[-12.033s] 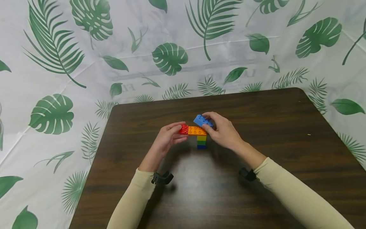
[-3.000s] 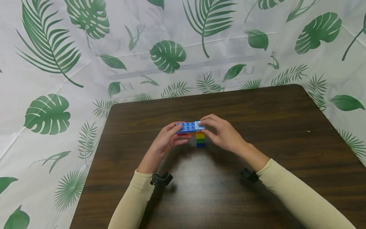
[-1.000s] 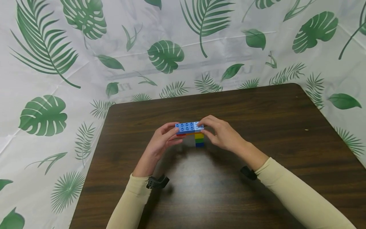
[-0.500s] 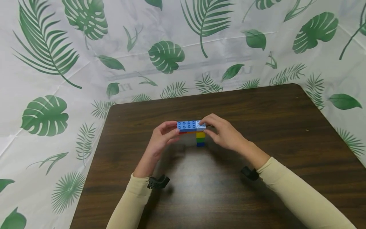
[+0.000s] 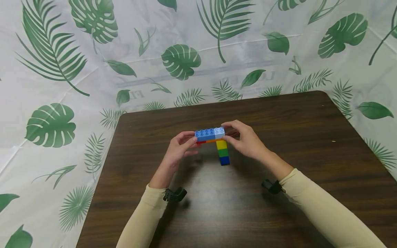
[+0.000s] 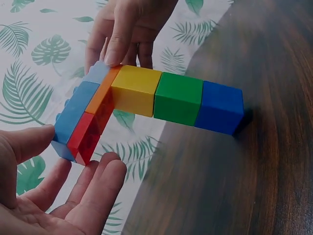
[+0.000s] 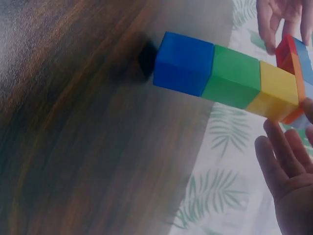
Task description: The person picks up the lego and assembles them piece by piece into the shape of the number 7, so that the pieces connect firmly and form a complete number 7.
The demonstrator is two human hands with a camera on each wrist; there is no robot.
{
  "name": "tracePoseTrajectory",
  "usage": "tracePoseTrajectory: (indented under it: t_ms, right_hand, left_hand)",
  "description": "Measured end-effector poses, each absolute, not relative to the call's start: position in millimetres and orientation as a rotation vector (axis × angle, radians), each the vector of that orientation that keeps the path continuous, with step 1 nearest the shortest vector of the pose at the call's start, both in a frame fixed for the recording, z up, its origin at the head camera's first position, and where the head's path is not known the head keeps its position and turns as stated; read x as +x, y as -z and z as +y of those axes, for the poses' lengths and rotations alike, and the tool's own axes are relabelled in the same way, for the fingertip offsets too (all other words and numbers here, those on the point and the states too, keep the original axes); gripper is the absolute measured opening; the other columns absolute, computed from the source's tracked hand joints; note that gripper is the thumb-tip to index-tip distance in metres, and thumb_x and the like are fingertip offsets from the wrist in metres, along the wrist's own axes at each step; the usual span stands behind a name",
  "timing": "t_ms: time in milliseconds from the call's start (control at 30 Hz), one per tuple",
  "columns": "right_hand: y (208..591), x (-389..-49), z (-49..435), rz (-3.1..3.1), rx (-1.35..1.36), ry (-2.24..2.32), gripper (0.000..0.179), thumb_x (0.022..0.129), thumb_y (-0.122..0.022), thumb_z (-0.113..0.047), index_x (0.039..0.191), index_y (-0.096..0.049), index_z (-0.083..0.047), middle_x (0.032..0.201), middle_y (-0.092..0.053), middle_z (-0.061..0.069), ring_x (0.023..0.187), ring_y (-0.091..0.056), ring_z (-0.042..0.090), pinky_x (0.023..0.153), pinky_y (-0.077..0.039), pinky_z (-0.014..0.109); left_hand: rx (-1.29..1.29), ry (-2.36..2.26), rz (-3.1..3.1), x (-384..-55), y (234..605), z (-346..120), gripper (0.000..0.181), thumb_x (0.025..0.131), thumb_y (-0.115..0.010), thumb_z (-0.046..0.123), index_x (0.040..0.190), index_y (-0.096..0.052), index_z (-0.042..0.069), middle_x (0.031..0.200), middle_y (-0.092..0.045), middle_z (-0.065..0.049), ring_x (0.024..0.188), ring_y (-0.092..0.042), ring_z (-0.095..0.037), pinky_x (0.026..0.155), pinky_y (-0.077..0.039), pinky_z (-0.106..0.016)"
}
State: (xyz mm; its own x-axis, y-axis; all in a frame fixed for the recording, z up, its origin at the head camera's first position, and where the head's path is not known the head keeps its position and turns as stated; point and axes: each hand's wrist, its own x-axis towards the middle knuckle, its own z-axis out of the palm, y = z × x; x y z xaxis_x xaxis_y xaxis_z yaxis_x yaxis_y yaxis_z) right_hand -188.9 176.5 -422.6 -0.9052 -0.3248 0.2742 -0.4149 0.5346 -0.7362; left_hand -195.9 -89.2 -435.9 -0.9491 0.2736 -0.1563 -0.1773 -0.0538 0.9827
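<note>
A T-like toy brick build is held between both hands. Its column stacks a dark blue brick, a green brick and a yellow brick. Across the top run a thin orange brick and a thin red brick, capped by a blue brick and a light blue brick. My left hand pinches the blue brick's left end, thumb in front. At the right end, my right hand pinches the light blue brick. The column leans, its foot raised off the table, with a dark shadow beside it.
The dark wood-grain table spreads beneath both arms. A white sheet with green leaf prints hangs behind and at the sides. Black straps circle both wrists.
Twelve seconds ago the right hand held the blue brick above the orange one; later it sat on top beside the light blue one. Now the build has risen and tilted, its foot swinging right.
</note>
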Motion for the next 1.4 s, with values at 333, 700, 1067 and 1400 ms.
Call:
tracePoseTrajectory:
  t_ms: [333, 700, 1067, 1400]
  right_hand:
    - [431.5, -197.9, 176.9, -2.656, 0.437, -1.449, 0.028, 0.091, -0.072, -0.016, 0.116, -0.065, -0.008, 0.108, -0.068, 0.005, 0.09, -0.065, 0.02, 0.082, -0.056, 0.037]
    - [443.0, -202.9, 180.3, -2.785, 0.328, -1.472, 0.033, 0.101, -0.057, -0.021, 0.132, -0.061, -0.008, 0.125, -0.063, 0.012, 0.099, -0.058, 0.028, 0.087, -0.052, 0.042]
    - [466.9, -204.6, 180.3, -2.904, 0.219, -1.461, 0.037, 0.103, -0.052, -0.02, 0.137, -0.057, -0.006, 0.131, -0.06, 0.016, 0.101, -0.057, 0.031, 0.088, -0.052, 0.044]
    - [482.7, -206.8, 179.8, -2.97, 0.211, -1.433, 0.039, 0.103, -0.051, -0.019, 0.139, -0.053, -0.004, 0.131, -0.059, 0.018, 0.098, -0.054, 0.029, 0.088, -0.05, 0.043]
  left_hand:
    - [0.024, -2.02, 2.024, -201.0, 441.3, -81.8, 0.036, 0.094, -0.068, 0.022, 0.125, -0.063, 0.004, 0.117, -0.062, -0.015, 0.114, -0.056, -0.046, 0.079, -0.058, -0.041]
    - [0.029, -2.022, 2.002, -203.1, 451.1, -79.8, 0.035, 0.097, -0.064, 0.017, 0.128, -0.062, 0.0, 0.123, -0.063, -0.017, 0.114, -0.058, -0.045, 0.081, -0.057, -0.043]
    - [-0.072, -1.936, 2.015, -208.3, 473.5, -73.7, 0.035, 0.097, -0.064, 0.019, 0.127, -0.063, 0.002, 0.122, -0.065, -0.014, 0.108, -0.063, -0.037, 0.079, -0.058, -0.042]
    - [-0.089, -1.86, 1.978, -209.1, 481.2, -71.0, 0.04, 0.097, -0.063, 0.019, 0.131, -0.06, -0.001, 0.122, -0.065, -0.018, 0.105, -0.065, -0.035, 0.078, -0.058, -0.041]
